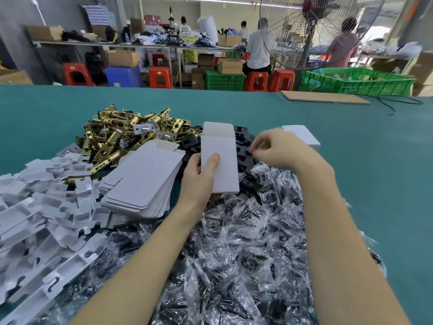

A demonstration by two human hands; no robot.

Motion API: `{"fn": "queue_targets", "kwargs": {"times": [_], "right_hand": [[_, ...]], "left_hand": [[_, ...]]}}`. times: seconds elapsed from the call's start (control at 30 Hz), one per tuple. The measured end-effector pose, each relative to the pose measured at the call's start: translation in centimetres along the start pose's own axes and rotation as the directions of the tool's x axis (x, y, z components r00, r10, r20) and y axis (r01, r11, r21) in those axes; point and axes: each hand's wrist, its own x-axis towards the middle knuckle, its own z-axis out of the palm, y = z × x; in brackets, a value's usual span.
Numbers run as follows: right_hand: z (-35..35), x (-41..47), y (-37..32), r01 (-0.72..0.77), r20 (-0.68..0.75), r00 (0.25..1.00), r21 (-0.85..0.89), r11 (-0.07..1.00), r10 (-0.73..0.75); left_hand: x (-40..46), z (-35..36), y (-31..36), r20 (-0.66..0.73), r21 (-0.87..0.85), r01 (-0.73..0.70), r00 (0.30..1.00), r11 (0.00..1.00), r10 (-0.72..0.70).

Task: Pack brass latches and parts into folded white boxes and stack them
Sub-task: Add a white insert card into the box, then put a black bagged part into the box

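One folded white box (220, 160) stands upright in the left hand (199, 177), fingers wrapped round it, flap open. Right hand (276, 148) pinches something small and dark over the black plates (243, 146); loose grip, it'll probably drop.

Latch pile (121, 134) behind flat box stack (140, 181), bagged parts (234, 242) in front
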Motion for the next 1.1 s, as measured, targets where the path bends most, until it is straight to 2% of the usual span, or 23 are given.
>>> {"fn": "queue_targets", "kwargs": {"times": [0.07, 0.13, 0.23, 0.37, 0.53, 0.63, 0.73, 0.8, 0.9, 1.0, 1.1], "right_hand": [[1.4, -0.1, 0.1, -0.012, 0.234, 0.972, -0.033, 0.999, 0.019], [2.5, -0.1, -0.1, -0.029, 0.304, 0.951, -0.062, 0.998, 0.047], [3.3, 0.1, -0.5, -0.032, 0.296, 0.953, -0.12, 0.992, 0.067], [3.5, 0.0, -0.3, -0.077, 0.243, 0.965, -0.111, 0.991, 0.102], [3.3, -0.1, -0.4, -0.086, 0.301, 0.945, -0.149, 0.985, 0.128], [3.4, -0.3, -0.1, -0.106, 0.207, 0.971, -0.089, 0.99, 0.122], [2.9, -0.3, 0.1, -0.116, 0.038, 0.992, -0.04, 0.992, 0.118], [2.1, -0.3, 0.6, -0.117, -0.084, 0.989, 0.072, 0.99, 0.123], [0.9, -0.6, 1.5, -0.104, -0.166, 0.97, 0.382, 0.918, 0.178], [0.0, -1.1, 2.0, -0.083, -0.108, 0.972, 0.678, 0.731, 0.21], [-0.6, -1.6, 1.7, -0.057, -0.035, 0.987, 0.83, 0.555, 0.154]], "left_hand": [[0.1, 0.0, 0.0, -0.052, -0.004, 0.012, 0.999, 1.0, -0.012], [0.1, 0.0, 0.0, -0.085, -0.003, 0.014, 0.996, 1.0, -0.014], [0.2, -0.1, 0.0, -0.11, 0.0, 0.013, 0.994, 1.0, -0.013], [0.2, 0.0, 0.0, -0.113, -0.025, 0.01, 0.994, 1.0, -0.013], [0.3, -0.2, 0.0, -0.108, -0.039, 0.008, 0.994, 0.999, -0.012], [0.3, -0.2, 0.0, -0.105, -0.036, 0.008, 0.994, 0.999, -0.012], [0.3, -0.1, 0.0, -0.101, -0.044, 0.013, 0.995, 0.999, -0.018], [0.3, -0.1, 0.1, -0.088, -0.047, 0.017, 0.996, 0.999, -0.021], [0.2, -0.1, 0.1, -0.074, -0.042, 0.014, 0.997, 0.999, -0.017], [0.1, 0.0, 0.0, -0.054, -0.045, 0.016, 0.998, 0.999, -0.018], [0.1, 0.1, 0.0, -0.031, -0.032, 0.016, 0.999, 0.999, -0.017]]}}
